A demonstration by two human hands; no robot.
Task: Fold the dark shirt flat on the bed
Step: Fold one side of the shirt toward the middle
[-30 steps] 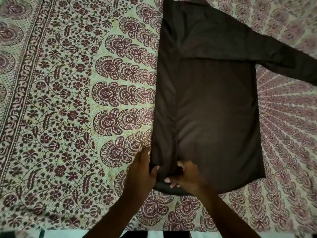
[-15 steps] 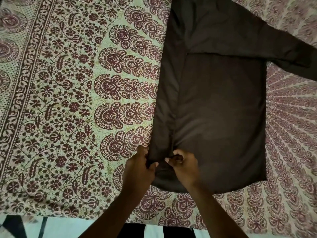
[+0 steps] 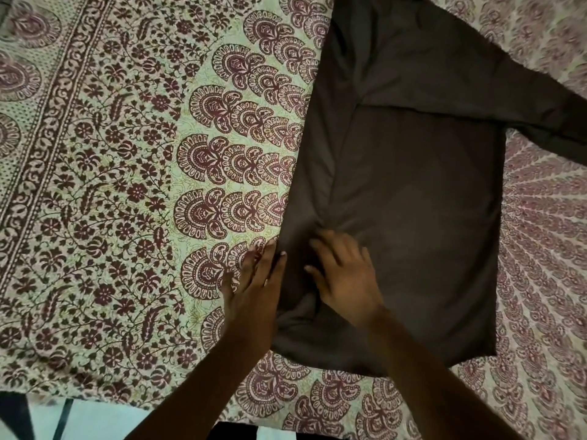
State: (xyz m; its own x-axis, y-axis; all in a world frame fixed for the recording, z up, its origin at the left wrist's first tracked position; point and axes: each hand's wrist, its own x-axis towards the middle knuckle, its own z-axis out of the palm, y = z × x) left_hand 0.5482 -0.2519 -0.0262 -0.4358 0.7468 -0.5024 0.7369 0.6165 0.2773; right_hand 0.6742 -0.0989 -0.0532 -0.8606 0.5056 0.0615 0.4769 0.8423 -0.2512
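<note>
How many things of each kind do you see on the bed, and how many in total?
Shirts: 1, the dark shirt
Hands: 2, the left hand and the right hand, both lying on the shirt
Bedsheets: 1, the patterned bedsheet
Total: 4

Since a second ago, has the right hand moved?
Yes. The right hand has slid up the dark shirt, away from its near hem, and now lies flat on the cloth.

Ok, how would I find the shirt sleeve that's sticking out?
Find the patterned bedsheet, then the big dark shirt lying on it. From the shirt's top right, the sleeve runs toward the right edge, the only dark strip poking past the boxy body.
</note>
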